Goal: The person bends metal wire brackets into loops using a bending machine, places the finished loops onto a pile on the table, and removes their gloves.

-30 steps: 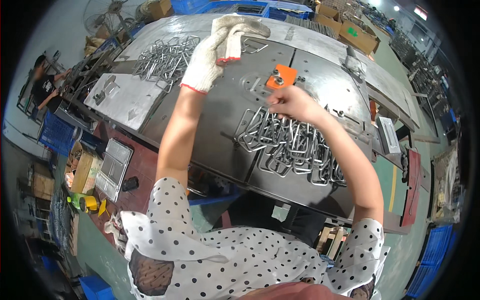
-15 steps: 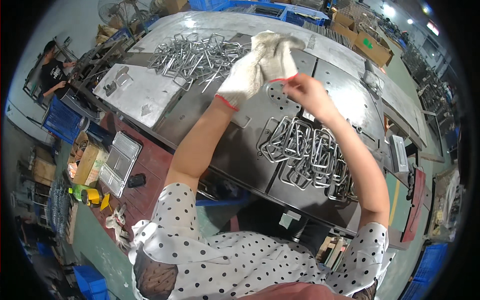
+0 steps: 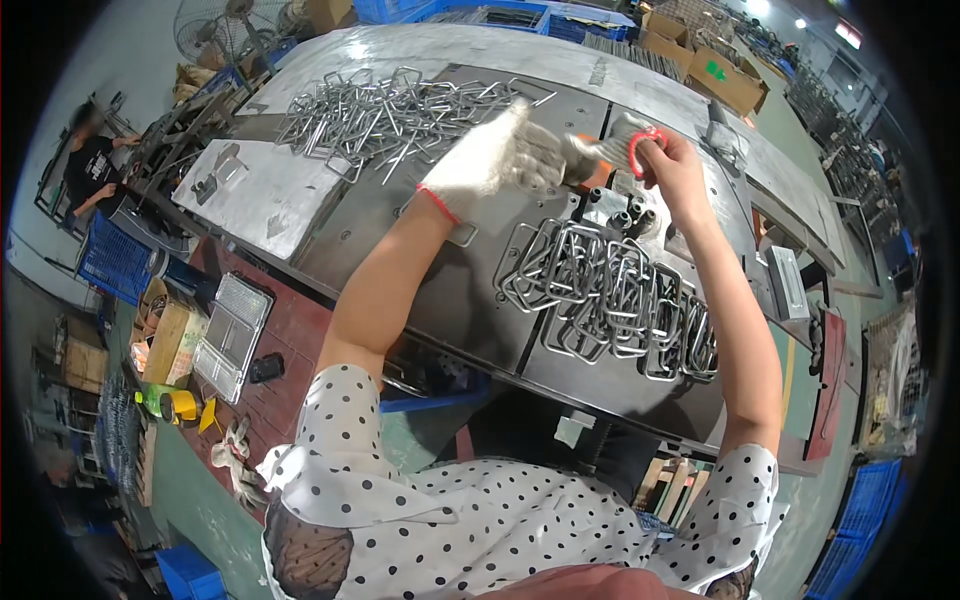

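Note:
A white knit work glove with a red cuff covers my left hand (image 3: 490, 160). Its thumb points up, apart from the blurred fingers, and I see nothing held in it. Bare, my right hand (image 3: 682, 180) pinches the red cuff of a second white knit glove (image 3: 612, 147). That glove hangs sideways toward my left hand, its greyish finger end close to the left fingers. Below my right hand, several short dark-ended cylinders (image 3: 632, 215) stand on the metal worktable (image 3: 440, 300). A pile of bent metal rod loops (image 3: 600, 285) lies nearer me, beside my right forearm.
Another heap of bent metal rods (image 3: 385, 115) covers the table's far left. A flat metal plate (image 3: 255, 195) lies left of it. On a reddish surface sit a metal tray (image 3: 232, 335) and a small black object (image 3: 267, 368). Another person (image 3: 95, 170) works at far left.
My hands have moved apart. The right hand has gone up and right with the second glove, which earlier overlapped the gloved left hand. The cylinders and an orange part now show between them.

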`<action>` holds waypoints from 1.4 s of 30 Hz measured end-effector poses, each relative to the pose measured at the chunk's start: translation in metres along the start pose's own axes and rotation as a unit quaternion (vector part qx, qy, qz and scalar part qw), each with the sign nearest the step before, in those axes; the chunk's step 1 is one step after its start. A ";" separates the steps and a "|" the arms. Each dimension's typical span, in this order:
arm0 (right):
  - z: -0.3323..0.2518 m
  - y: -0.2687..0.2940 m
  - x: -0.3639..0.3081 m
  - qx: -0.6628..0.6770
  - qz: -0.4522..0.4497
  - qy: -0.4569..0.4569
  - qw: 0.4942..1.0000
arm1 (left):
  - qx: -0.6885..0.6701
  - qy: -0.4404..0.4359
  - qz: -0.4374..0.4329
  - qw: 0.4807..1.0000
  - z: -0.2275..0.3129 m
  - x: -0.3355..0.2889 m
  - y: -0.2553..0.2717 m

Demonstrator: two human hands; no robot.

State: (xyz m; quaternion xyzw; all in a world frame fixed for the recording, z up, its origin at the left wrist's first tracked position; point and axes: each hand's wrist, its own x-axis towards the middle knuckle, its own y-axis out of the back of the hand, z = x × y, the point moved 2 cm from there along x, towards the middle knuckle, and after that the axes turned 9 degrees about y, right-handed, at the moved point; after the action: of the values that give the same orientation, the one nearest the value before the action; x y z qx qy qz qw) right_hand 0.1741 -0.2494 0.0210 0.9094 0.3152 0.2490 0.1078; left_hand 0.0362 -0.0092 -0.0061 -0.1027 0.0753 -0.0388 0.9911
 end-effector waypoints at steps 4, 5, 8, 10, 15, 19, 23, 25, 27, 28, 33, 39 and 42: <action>-0.007 0.001 -0.024 -0.210 -0.221 0.068 0.950 | -0.173 -0.152 -0.023 0.973 0.009 0.001 -0.003; -0.017 -0.007 -0.033 -0.246 -0.288 0.111 0.919 | -0.197 -0.144 -0.056 0.968 0.009 0.000 -0.009; -0.048 0.001 -0.052 -0.204 -0.379 0.096 0.897 | -0.172 -0.124 -0.061 0.975 0.012 -0.004 -0.036; -0.056 0.016 -0.044 -0.107 -0.167 0.095 0.976 | -0.182 -0.105 -0.074 0.975 0.018 -0.011 -0.064; -0.081 -0.003 -0.059 -0.048 -0.167 0.067 0.983 | -0.073 -0.082 -0.187 0.976 0.017 -0.031 -0.115; -0.107 0.002 -0.112 -0.291 -0.299 0.252 0.873 | 0.147 0.093 -0.267 0.948 0.026 -0.106 -0.140; -0.142 -0.003 -0.195 -0.329 -0.330 0.414 0.782 | 0.342 -0.116 -0.425 0.830 0.001 -0.167 -0.163; -0.161 0.009 -0.222 -0.362 -0.318 0.415 0.772 | 0.295 -0.175 -0.475 0.810 0.001 -0.166 -0.174; -0.153 0.032 -0.221 -0.379 -0.332 0.412 0.759 | 0.272 -0.194 -0.457 0.824 0.012 -0.171 -0.177; -0.154 0.042 -0.227 -0.380 -0.333 0.409 0.760 | 0.212 -0.117 -0.447 0.861 0.021 -0.172 -0.183; -0.119 0.132 -0.268 -0.463 -0.159 0.276 0.827 | 0.456 -0.062 -0.166 0.872 0.021 -0.223 -0.083; -0.114 0.147 -0.324 -0.348 -0.169 0.187 0.903 | 0.387 -0.579 -0.244 0.675 0.051 -0.343 -0.095; -0.124 0.098 -0.294 -0.298 -0.245 0.216 0.897 | 0.518 -0.170 0.124 0.829 0.110 -0.296 -0.218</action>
State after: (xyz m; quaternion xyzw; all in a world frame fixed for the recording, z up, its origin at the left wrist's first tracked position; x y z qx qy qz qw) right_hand -0.0387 -0.5050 0.0479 0.6528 0.4542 0.4871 0.3608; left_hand -0.2518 -0.1724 0.1880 0.4311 -0.1137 0.0692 0.8924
